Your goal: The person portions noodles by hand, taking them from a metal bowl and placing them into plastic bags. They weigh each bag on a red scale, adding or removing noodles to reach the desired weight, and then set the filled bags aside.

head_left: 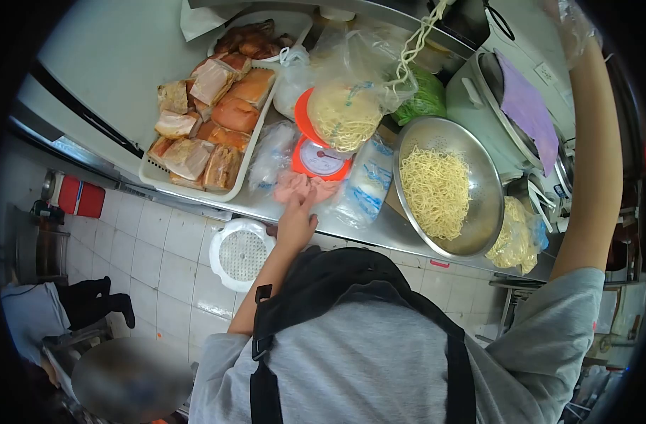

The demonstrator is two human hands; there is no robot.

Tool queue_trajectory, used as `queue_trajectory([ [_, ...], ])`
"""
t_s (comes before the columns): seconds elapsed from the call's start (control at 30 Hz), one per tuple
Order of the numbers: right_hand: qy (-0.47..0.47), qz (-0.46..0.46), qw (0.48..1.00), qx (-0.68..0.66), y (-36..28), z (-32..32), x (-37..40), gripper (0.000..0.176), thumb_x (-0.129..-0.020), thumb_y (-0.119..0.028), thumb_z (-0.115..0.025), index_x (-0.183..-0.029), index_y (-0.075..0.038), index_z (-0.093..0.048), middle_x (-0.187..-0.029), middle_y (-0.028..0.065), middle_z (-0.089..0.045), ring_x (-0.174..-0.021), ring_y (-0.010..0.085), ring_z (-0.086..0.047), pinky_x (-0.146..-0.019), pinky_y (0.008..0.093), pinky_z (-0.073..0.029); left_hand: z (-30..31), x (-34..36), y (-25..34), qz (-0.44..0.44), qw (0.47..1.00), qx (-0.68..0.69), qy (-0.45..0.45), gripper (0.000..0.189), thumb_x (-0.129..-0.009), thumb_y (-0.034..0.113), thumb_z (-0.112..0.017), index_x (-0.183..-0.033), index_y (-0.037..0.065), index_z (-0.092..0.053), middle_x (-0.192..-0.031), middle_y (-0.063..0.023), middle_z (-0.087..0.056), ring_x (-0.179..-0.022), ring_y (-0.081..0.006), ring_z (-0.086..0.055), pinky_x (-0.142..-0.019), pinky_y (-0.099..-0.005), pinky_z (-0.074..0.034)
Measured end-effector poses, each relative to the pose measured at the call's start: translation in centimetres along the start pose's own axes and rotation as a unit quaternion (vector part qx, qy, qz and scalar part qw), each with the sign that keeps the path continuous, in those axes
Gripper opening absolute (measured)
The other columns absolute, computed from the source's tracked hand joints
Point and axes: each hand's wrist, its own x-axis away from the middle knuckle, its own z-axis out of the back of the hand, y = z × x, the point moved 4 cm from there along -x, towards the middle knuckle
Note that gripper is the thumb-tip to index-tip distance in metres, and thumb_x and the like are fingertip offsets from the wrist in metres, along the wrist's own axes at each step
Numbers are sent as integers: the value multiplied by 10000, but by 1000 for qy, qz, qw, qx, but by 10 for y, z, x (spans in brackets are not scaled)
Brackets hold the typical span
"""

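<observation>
My left hand (297, 222) rests at the counter's front edge, its fingers on a pink cloth (303, 188) below an orange scale (323, 161). On the scale sits a clear plastic bag of noodles (345, 119). To the right, a metal colander (484, 177) holds loose yellow noodles (436, 192). My right arm reaches up along the right side, and my right hand (574, 32) is at the top right edge, partly cut off, by clear plastic. Its fingers are too unclear to read. Stacked clear bags (365, 185) lie right of the scale.
A white tray (145, 169) of meat chunks stands at the left, another tray behind it. A large pot (478, 106) with a purple cloth (526, 109) is at the right. A white stool (242, 254) stands below. Another person (33, 318) is at the lower left.
</observation>
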Motion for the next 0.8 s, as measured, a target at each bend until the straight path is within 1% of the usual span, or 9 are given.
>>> queue_trajectory([
  [0.1, 20, -84, 996, 21, 15, -3, -1, 212, -939, -149, -630, -1034, 40, -633, -776, 27, -651, -626, 30, -599, -517, 130, -531, -1, 1, -1, -3, 1000, 0, 4, 689, -770, 76, -684, -1421, 111, -459, -1100, -149, -504, -999, -341, -564, -797, -448, -513],
  [0.13, 12, -112, 992, -50, 22, -5, 0, 197, -951, -137, -609, -1038, 38, -631, -801, 28, -652, -601, 24, -579, -501, 134, -520, -2, 2, -2, -2, 1000, -1, 6, 688, -772, 79, -683, -1422, 111, -459, -1098, -149, -504, -997, -340, -563, -797, -447, -512],
  [0.23, 105, -84, 990, 34, 20, -47, 32, 193, -950, -132, -615, -1047, 35, -629, -798, 19, -649, -574, 16, -555, -477, 117, -489, -2, 3, -2, -7, 1000, -6, 10, 687, -776, 86, -682, -1425, 110, -456, -1094, -148, -502, -994, -336, -560, -798, -443, -513],
  [0.37, 9, -190, 979, 78, 47, -51, 37, 234, -937, -227, -639, -1045, -21, -659, -795, 3, -649, -570, 18, -542, -495, 152, -460, 0, 2, 1, -6, 1000, -8, 6, 693, -778, 90, -683, -1430, 113, -451, -1090, -144, -497, -993, -329, -560, -796, -437, -513],
  [0.43, -13, -260, 960, 99, 66, -51, 39, 250, -917, -236, -636, -1070, -43, -674, -774, -22, -643, -615, 32, -560, -590, 207, -497, 1, 2, 2, -6, 1000, -9, 4, 699, -776, 88, -682, -1434, 115, -448, -1087, -140, -494, -993, -324, -560, -792, -434, -513],
  [0.5, -121, -283, 934, 183, 81, -55, 47, 375, -900, -217, -657, -1210, -10, -614, -928, 43, -684, -784, 99, -639, -697, 269, -547, 1, 1, 2, -10, 1000, -9, 5, 707, -773, 85, -681, -1438, 119, -444, -1084, -136, -492, -992, -319, -559, -789, -432, -513],
  [0.53, -179, -261, 910, 267, 80, -50, 62, 543, -882, -179, -678, -1366, -9, -499, -1135, 118, -662, -981, 183, -652, -829, 319, -556, -1, 1, 0, -12, 1000, -7, 7, 712, -771, 83, -681, -1441, 123, -441, -1083, -135, -491, -990, -317, -559, -788, -432, -513],
  [0.7, -201, -278, 869, 356, 52, -71, 93, 654, -867, -157, -692, -1439, -24, -404, -1316, 141, -570, -1104, 201, -612, -881, 315, -547, -2, 2, -2, -11, 1000, -5, 10, 731, -763, 73, -681, -1448, 135, -435, -1069, -129, -488, -984, -308, -559, -774, -428, -516],
  [0.8, -224, -365, 823, 375, 48, -60, 102, 543, -891, -184, -691, -1365, -4, -497, -1214, 103, -630, -1045, 166, -621, -865, 293, -533, -2, 2, -1, -12, 1000, -5, 10, 733, -761, 73, -682, -1448, 139, -435, -1063, -126, -487, -979, -304, -560, -765, -426, -518],
])
